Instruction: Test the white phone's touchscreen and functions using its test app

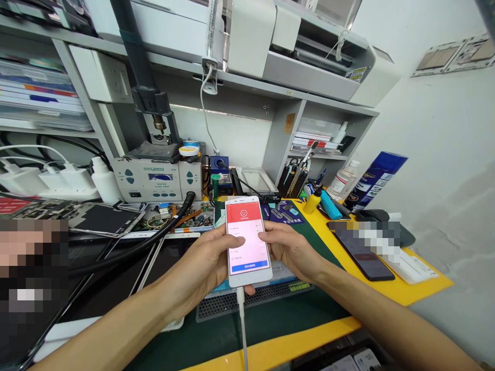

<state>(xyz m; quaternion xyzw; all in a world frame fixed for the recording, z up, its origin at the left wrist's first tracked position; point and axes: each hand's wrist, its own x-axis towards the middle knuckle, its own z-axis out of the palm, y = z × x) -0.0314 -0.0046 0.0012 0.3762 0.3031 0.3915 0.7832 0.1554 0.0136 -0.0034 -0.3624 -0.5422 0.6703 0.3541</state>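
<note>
A white smartphone (248, 247) is held upright in both hands above the green mat. Its lit screen has a red top with a sad face, a pale list below, and a blue bar at the bottom. A white charging cable (242, 319) plugs into its lower edge. My left hand (216, 250) wraps the phone's left side, the thumb lying over the screen. On the opposite side my right hand (288, 247) grips the edge, its thumb tip at the screen's right. The fingers behind the phone are mostly hidden.
A rework station (157, 178) stands at the back left, its black hose (166, 226) crossing a tray of parts. Large dark screens lie at left. A black phone (363, 255), a yellow bottle (312, 201) and a blue can (377, 180) are on the right.
</note>
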